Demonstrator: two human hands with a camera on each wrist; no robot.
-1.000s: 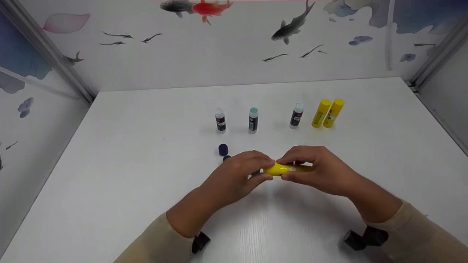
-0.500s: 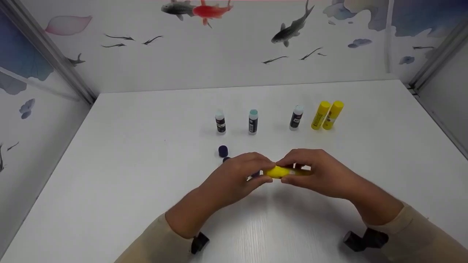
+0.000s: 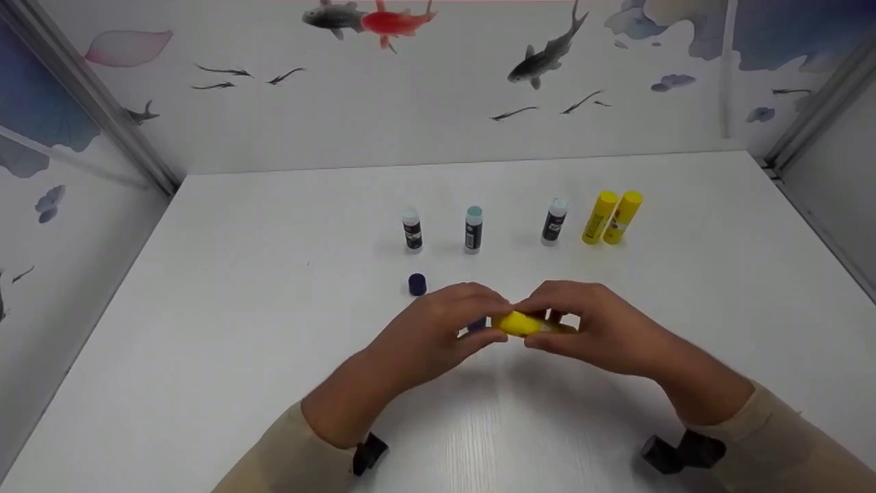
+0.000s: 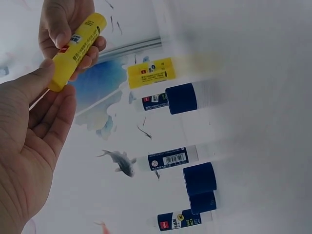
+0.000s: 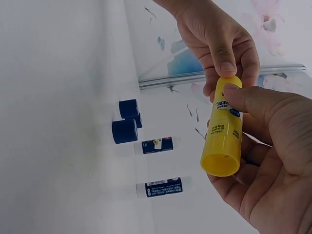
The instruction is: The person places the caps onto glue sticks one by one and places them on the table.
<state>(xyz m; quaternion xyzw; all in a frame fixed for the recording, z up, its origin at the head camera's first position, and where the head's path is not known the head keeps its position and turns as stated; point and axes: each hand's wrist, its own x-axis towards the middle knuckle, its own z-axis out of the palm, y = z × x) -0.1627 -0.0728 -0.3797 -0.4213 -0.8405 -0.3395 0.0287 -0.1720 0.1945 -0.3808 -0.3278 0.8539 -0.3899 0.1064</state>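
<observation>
Both hands hold one yellow glue stick (image 3: 518, 324) above the table, lying nearly level between them. My left hand (image 3: 434, 329) pinches its left end between thumb and fingers. With curled fingers, my right hand (image 3: 592, 329) grips the tube from the other side. The right wrist view shows a hollow round opening at the tube's near end. Close to the left hand are three dark blue caps: one cap (image 3: 417, 284) lies just beyond it, another cap (image 3: 477, 324) shows past its fingertips, and a third cap (image 4: 202, 201) appears in the left wrist view.
Farther back stand three capless glue sticks with dark labels: a left one (image 3: 413, 231), a middle one (image 3: 473, 231) and a right one (image 3: 554, 222). Two yellow glue sticks (image 3: 599, 218) stand side by side to their right. Fish-patterned panels (image 3: 438, 123) enclose the white table (image 3: 239, 308).
The right end of the held yellow glue stick has tipped slightly toward me. My left hand now covers a cap that partly showed before. Both hands keep their hold.
</observation>
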